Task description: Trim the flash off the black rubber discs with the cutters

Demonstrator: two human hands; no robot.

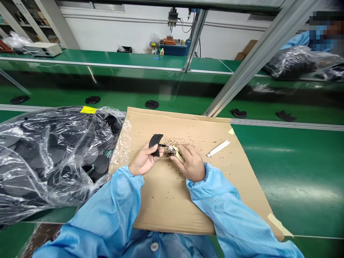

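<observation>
Over a sheet of cardboard (pixel 172 200), my left hand (pixel 143 159) pinches a black curved plastic part (pixel 155 141) between thumb and fingers. My right hand (pixel 192 163) is closed around a pair of cutting pliers (pixel 172 149) with pale handles. The metal jaws point left and meet a thin black stub that sticks out of the part; whether they are fully closed on it is too small to tell. Small black scraps lie scattered on the cardboard under and around both hands. To the right of my right hand lies a white utility knife (pixel 218 148).
At the left, a large clear plastic bag (pixel 51 154) holds many black parts. Beyond the cardboard runs a green belt (pixel 120 98) carrying several black pieces. A slanted metal post (pixel 242 68) rises at the cardboard's far edge. Another person (pixel 301 38) is at the upper right.
</observation>
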